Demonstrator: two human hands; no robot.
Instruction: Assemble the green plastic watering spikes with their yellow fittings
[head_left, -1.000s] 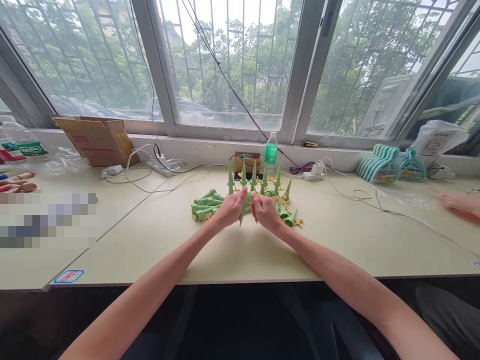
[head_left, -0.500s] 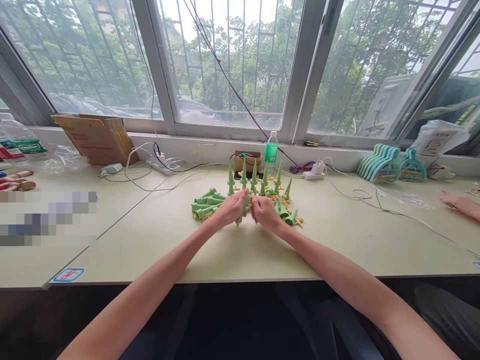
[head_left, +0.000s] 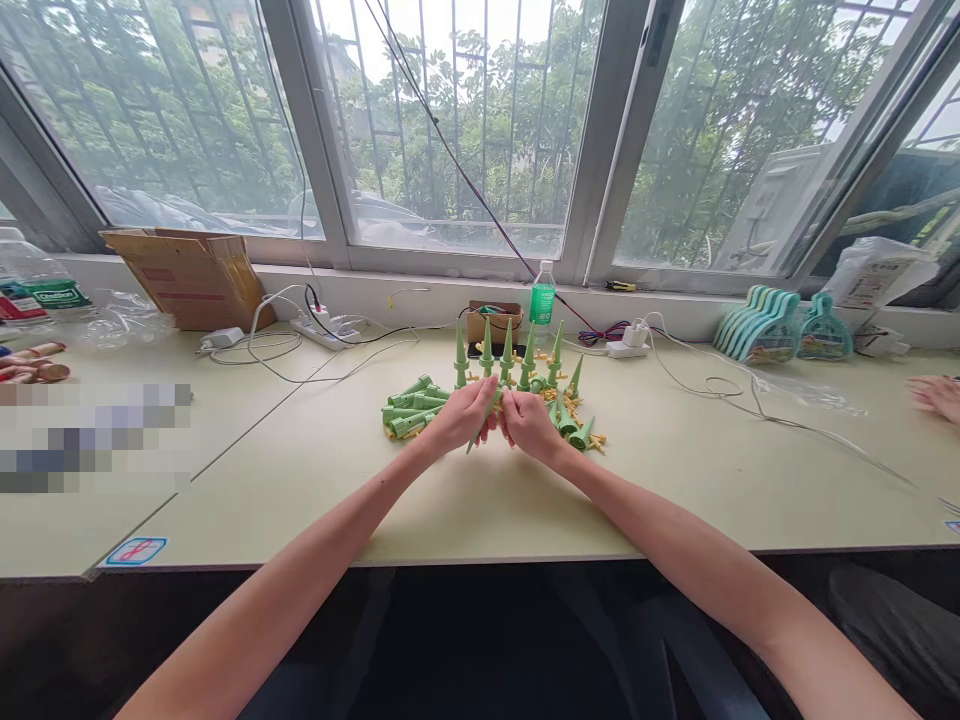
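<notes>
My left hand and my right hand meet over the middle of the pale table, both closed on one green plastic spike whose tip points down and to the left. Behind the hands several green spikes stand upright in a row. A pile of green spikes lies flat to the left of my left hand. More spikes and small yellow parts lie to the right of my right hand.
A cardboard box, a power strip with cables, a small box and a green-labelled bottle line the window sill side. Teal items sit at the far right. Another person's hand rests at the right edge.
The spike's tip has swung a little further left between my hands. The other person's hand at the right has drawn back toward the frame edge.
</notes>
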